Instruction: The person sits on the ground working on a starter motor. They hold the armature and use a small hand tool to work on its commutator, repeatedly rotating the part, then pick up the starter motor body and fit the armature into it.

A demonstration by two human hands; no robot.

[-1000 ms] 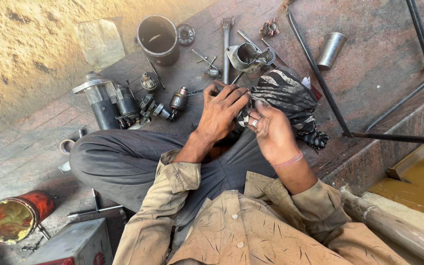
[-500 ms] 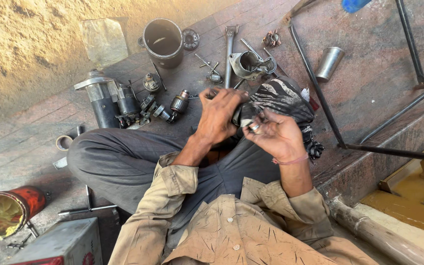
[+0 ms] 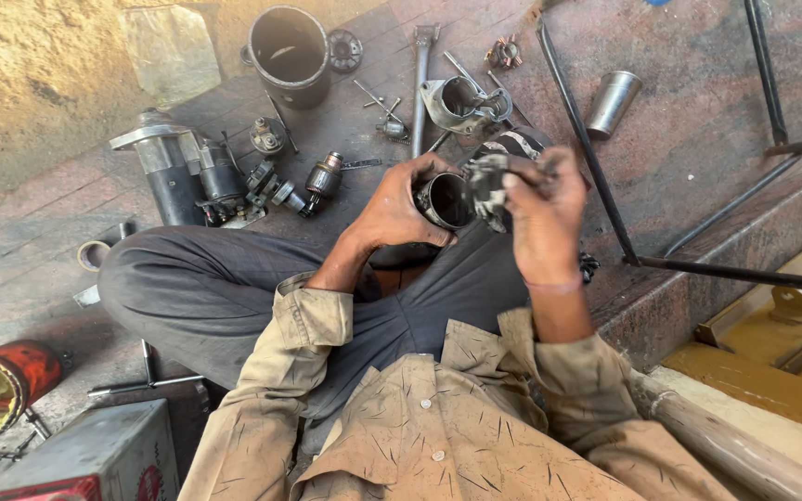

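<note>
Mostly hidden: my right hand (image 3: 542, 215) bunches a grimy patterned rag (image 3: 488, 181), fingers closed on it, covering what looks like the far rim of the dark metal cylinder (image 3: 442, 199). My left hand (image 3: 399, 209) wraps that tube. Beyond the grip, greasy motor parts (image 3: 199, 176) crowd the floor.

Motor housing (image 3: 442, 200): dark metal, dull, greasy. Rag (image 3: 488, 182): cloth, stained, matt. Steel cup (image 3: 613, 103): brushed metal, slight sheen. Floor (image 3: 698, 83): stone slab, smooth, dusty.
</note>
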